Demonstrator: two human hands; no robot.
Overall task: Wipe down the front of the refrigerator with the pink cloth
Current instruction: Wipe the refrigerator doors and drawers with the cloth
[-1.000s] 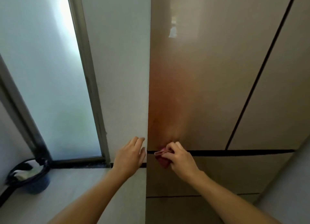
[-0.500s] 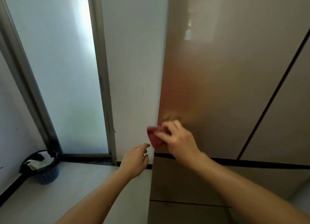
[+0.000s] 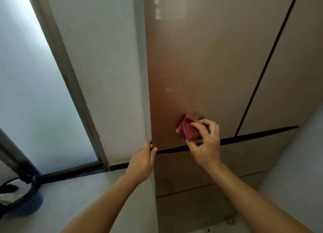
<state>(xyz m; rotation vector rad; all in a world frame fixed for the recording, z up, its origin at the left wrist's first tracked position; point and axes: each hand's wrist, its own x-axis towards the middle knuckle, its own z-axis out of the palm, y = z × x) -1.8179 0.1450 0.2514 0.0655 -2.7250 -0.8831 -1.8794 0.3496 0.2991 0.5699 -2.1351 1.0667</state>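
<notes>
The refrigerator (image 3: 209,67) has a glossy bronze-beige front split by dark seams. A bunched pink cloth (image 3: 187,129) is pressed on the lower part of the left upper door, just above the horizontal seam. My right hand (image 3: 204,143) is shut on the cloth, fingers pinching it from the right and below. My left hand (image 3: 142,160) rests at the left edge of the fridge, at the level of the horizontal seam, fingertips touching the door's corner; it holds nothing.
A white wall (image 3: 104,67) runs left of the fridge, then a frosted glass door with a grey frame (image 3: 70,86). A dark bin with a liner (image 3: 19,199) stands on the pale floor at bottom left. A grey surface (image 3: 297,163) closes in at right.
My right hand has carried the cloth from the fridge's left edge rightward onto the door face. My left hand rose to touch the door's lower left corner.
</notes>
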